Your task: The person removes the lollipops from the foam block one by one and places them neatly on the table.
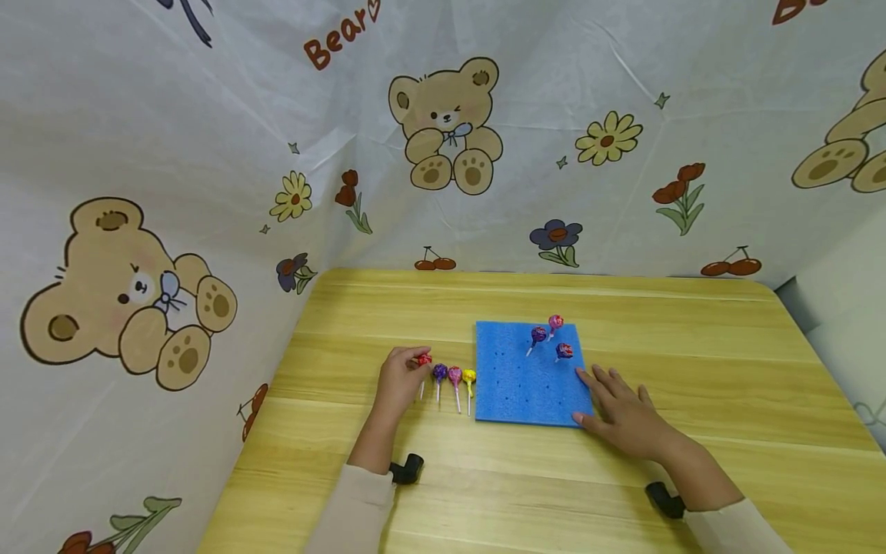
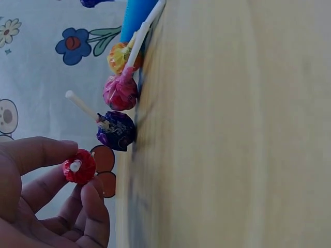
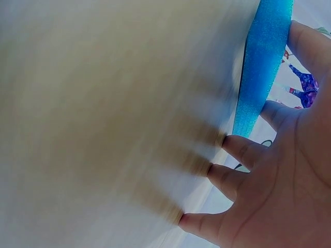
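My left hand (image 1: 401,380) pinches a red lollipop (image 2: 79,167) by its wrapped head between thumb and fingers, its white stick hanging down in the head view. Beside it on the table lie a purple lollipop (image 1: 440,372), a pink lollipop (image 1: 454,375) and a yellow lollipop (image 1: 469,375) in a row. A blue foam board (image 1: 515,396) with small holes lies to their right. Three lollipops stand in its far right part: a dark purple one (image 1: 538,335), a pink one (image 1: 556,322) and a purple-and-red one (image 1: 564,351). My right hand (image 1: 626,413) rests with spread fingers at the board's right edge.
The wooden table (image 1: 734,369) carries all of this. A white cloth (image 1: 526,92) printed with bears and flowers hangs behind and along the left. Black wrist mounts (image 1: 407,469) sit on both forearms.
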Demonstrator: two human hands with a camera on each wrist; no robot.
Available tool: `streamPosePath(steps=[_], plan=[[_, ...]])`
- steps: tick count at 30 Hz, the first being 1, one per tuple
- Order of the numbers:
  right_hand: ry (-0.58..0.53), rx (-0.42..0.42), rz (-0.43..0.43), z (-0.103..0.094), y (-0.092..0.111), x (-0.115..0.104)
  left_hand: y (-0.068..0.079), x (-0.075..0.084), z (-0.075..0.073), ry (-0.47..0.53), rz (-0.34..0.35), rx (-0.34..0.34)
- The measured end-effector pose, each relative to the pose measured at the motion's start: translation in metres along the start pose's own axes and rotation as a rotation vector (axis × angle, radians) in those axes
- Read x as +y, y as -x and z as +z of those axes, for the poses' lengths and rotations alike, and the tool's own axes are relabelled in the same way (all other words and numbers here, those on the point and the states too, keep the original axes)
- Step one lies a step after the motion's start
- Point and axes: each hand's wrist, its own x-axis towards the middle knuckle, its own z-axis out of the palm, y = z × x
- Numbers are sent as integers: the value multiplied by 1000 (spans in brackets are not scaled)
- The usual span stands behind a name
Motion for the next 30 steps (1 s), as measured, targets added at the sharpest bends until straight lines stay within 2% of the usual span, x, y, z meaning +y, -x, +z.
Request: streamPosePath(steps=[10, 17, 30], plan=[[-4, -6, 3, -1, 0, 0, -3, -8, 2, -50, -53, -30], [1, -11, 4, -1, 0, 1, -3, -9, 2, -98, -43, -50], [-3, -2, 1, 0, 0, 1, -3, -11, 3, -114, -53, -58]])
